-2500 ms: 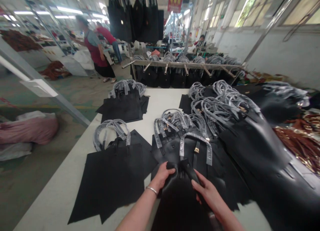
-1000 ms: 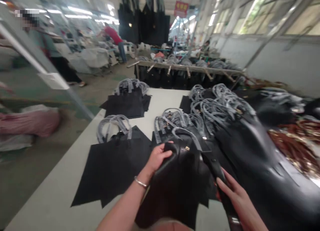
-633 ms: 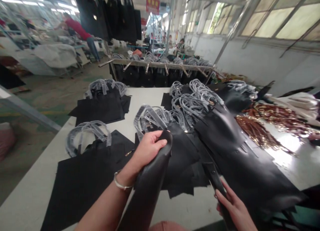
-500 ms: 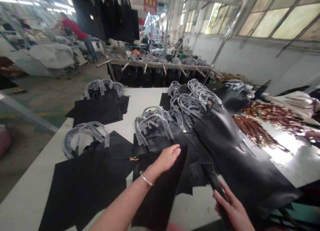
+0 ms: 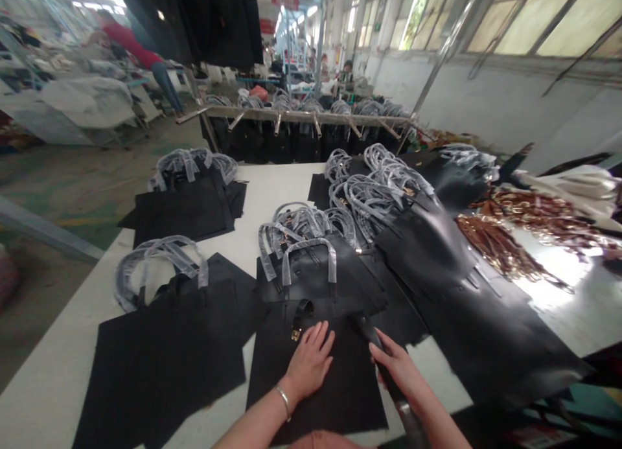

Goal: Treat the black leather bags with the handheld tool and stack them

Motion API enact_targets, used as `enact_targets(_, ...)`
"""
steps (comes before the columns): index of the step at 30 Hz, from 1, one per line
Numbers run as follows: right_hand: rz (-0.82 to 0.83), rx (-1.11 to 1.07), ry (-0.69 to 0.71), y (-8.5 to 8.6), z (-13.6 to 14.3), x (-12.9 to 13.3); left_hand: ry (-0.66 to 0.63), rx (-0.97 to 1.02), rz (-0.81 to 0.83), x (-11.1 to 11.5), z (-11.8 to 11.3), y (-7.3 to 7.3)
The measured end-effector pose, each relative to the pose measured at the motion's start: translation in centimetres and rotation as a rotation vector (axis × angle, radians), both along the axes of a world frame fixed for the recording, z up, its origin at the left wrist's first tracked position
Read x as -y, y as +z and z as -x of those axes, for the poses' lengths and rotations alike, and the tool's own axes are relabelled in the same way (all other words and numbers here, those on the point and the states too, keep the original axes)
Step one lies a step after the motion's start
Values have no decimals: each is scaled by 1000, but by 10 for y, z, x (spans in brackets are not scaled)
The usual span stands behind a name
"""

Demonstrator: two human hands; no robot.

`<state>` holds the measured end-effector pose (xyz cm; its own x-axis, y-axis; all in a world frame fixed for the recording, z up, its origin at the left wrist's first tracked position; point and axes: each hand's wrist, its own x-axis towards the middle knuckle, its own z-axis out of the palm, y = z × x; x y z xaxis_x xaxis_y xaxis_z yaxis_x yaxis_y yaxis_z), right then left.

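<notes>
A black leather bag (image 5: 335, 384) lies flat on the white table (image 5: 58, 384) right in front of me. My left hand (image 5: 308, 361) rests flat on it, fingers apart, just below a small strap with a gold clasp (image 5: 297, 319). My right hand (image 5: 398, 368) grips a long black strap (image 5: 372, 332) that runs across the bag's right side. Behind it sits a pile of black bags with plastic-wrapped handles (image 5: 308, 251).
More stacks of black bags lie at the left (image 5: 165, 345), back left (image 5: 187, 199) and right (image 5: 437, 254). Brown straps with gold hardware (image 5: 500, 248) sit at the right. A rack of hanging bags (image 5: 301, 131) stands beyond the table. People work in the background.
I lifted the black bag, turned it over and laid it flat on the table. My left hand let go of its edge and now presses on it; my right hand moved in with the strap.
</notes>
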<state>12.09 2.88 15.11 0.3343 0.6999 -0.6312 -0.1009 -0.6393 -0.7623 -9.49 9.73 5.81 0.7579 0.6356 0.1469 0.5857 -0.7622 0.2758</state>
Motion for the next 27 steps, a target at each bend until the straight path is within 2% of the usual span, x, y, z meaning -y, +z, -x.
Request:
enact_targets(5, 4, -51, -14, 1, -11, -32, -26, 3, -37, -2, 1, -6)
enact_targets(11, -95, 32, -49, 8, -6, -64, -16, 7, 5, -1, 0, -1)
enact_targets(14, -149, 97, -53, 21, -1, -54, -13, 7, 27, -1, 1, 4)
enact_targets(18, -77, 86, 106, 29, 3, -24, -22, 19, 29, -2, 1, 7)
enact_targets(22, 20, 51, 227, 19, 15, -12, -20, 38, 27, -1, 2, 5)
enact_targets(27, 20, 68, 231, 4, 29, -29, -25, 45, 39, 0, 2, 4)
